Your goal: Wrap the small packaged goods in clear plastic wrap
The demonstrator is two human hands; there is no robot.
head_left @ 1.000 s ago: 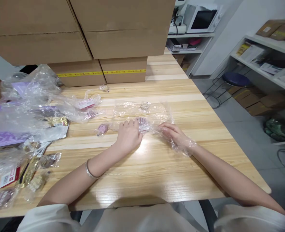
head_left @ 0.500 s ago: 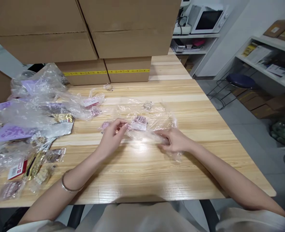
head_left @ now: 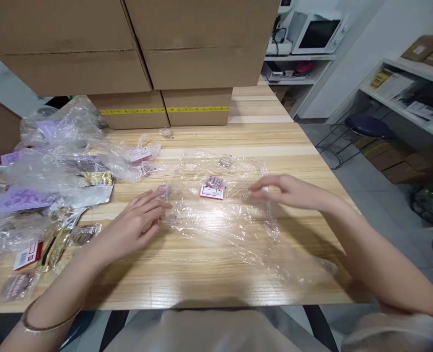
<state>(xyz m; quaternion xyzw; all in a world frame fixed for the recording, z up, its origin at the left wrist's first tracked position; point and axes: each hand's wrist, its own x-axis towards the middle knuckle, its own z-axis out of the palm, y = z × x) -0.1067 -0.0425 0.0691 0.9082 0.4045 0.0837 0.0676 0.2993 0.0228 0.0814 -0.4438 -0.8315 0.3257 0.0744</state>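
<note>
A large transparent plastic bag [head_left: 224,239] lies spread and wrinkled on the wooden table [head_left: 187,288]. On or under its film, I cannot tell which, are a red-edged white label [head_left: 211,191], a small wrapped piece [head_left: 216,182] with dark print just behind it, and a beige packet [head_left: 226,160] farther back. My left hand [head_left: 136,225] hovers by the bag's left side, fingers stretched out and holding nothing. Over the right side is my right hand [head_left: 286,190], its fingers extended leftward and apart, with nothing visibly gripped. A small purple packet [head_left: 163,189] rests just beyond my left fingertips.
Crumpled plastic packaging [head_left: 48,171] with purple and gold wrappers is heaped at the left. Large cardboard boxes [head_left: 202,63] stand stacked along the back. Beyond the table's right edge are a blue stool [head_left: 368,125], shelves and a microwave [head_left: 317,34].
Both hands have let go of the plastic. The near part of the bag, gathered before, now lies spread toward me. My left hand moved left and nearer; my right hand rose slightly and shifted right.
</note>
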